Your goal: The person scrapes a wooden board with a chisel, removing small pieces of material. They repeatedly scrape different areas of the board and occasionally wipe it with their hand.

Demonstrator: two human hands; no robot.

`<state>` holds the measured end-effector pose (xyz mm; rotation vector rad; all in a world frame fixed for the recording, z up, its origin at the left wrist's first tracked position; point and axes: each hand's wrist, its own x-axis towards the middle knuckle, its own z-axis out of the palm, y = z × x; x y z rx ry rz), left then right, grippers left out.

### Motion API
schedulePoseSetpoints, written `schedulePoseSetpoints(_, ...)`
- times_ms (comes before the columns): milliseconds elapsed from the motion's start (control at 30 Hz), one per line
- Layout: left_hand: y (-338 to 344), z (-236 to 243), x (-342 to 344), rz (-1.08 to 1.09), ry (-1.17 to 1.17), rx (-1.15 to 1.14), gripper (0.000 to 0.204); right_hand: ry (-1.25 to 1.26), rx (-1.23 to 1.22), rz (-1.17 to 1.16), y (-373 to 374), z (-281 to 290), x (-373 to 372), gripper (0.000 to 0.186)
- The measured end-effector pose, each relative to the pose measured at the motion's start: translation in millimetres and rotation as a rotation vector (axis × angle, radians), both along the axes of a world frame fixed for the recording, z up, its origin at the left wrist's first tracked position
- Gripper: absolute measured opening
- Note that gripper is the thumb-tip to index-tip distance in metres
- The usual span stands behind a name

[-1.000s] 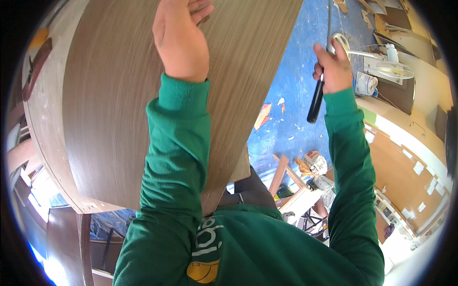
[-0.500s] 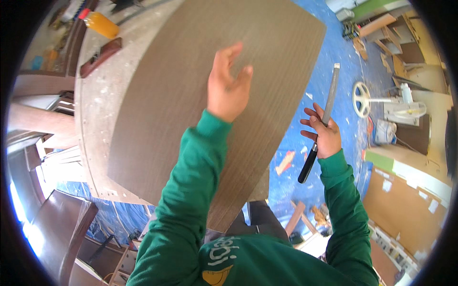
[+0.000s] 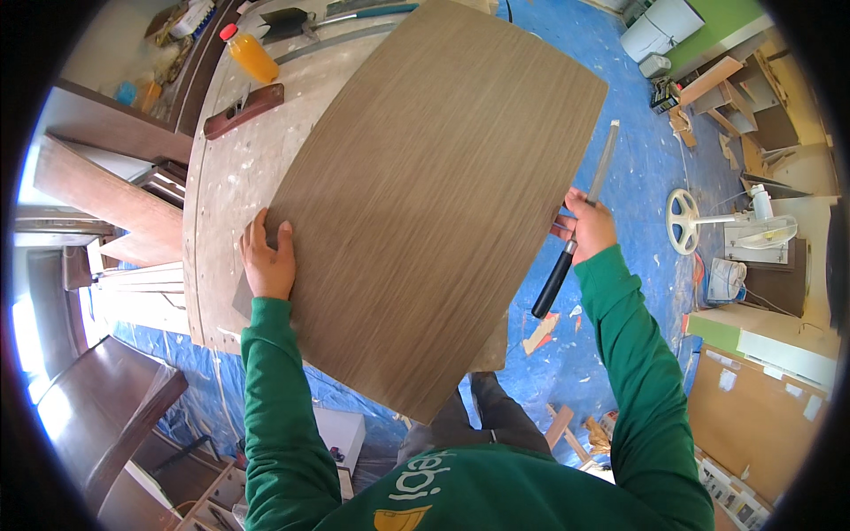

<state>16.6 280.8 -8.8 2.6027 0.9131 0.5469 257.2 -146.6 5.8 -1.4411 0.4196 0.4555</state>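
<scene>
Head view: we have a reddish-brown hand plane (image 3: 243, 112) and an orange-filled bottle (image 3: 252, 57) on our counter (image 3: 218, 217). Our left grip (image 3: 268, 258) rests spread against the left edge of the wood-grain panel (image 3: 434, 212), which lies over the counter and juts past it. Our right grip (image 3: 589, 228), at the panel's right edge, clasps a black-handled metal tool (image 3: 553, 285). Farther right is a white fan (image 3: 766, 233).

We see the left hand (image 3: 268, 265) touching a wood-grained panel (image 3: 434, 199), the right hand (image 3: 592, 232) gripping a black-handled tool (image 3: 553, 285).
</scene>
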Motion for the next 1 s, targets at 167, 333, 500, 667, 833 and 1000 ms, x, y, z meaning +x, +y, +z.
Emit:
schedulePoseSetpoints(167, -23.8, -2.2, 10.6, 0.074, -0.054, -0.093, 0.055, -0.045, -0.026, 0.009, -3.2, -9.6, 44.1, 0.034)
schedulePoseSetpoints(333, -48.3, -7.0, 23.5, 0.017, -0.094, -0.056, 0.060, -0.116, -0.152, 0.021, -2.1, -14.3, 98.6, 0.028)
schedulePoseSetpoints(500, -66.4, -11.0, 35.4, 0.051, -0.093, -0.051, 0.058, -0.198, -0.222, 0.099, -9.8, -12.4, 122.1, 0.028)
schedulePoseSetpoints(667, -70.3, -11.6, 33.7, -0.030, -0.210, 0.126, 0.048, -0.325, -0.448, 0.140, -46.4, 10.0, 90.6, 0.038)
schedulePoseSetpoints(833, -97.2, -2.1, 24.5, -0.278, -0.022, 0.255, 0.042, 0.012, -0.530, 0.323, -99.6, 28.5, -19.6, 0.043)
schedulePoseSetpoints(1000, -166.2, 3.9, 9.9, -0.341, 0.130, 0.150, 0.057, 0.200, -0.189, 0.519, -143.8, 53.8, -90.8, 0.035)
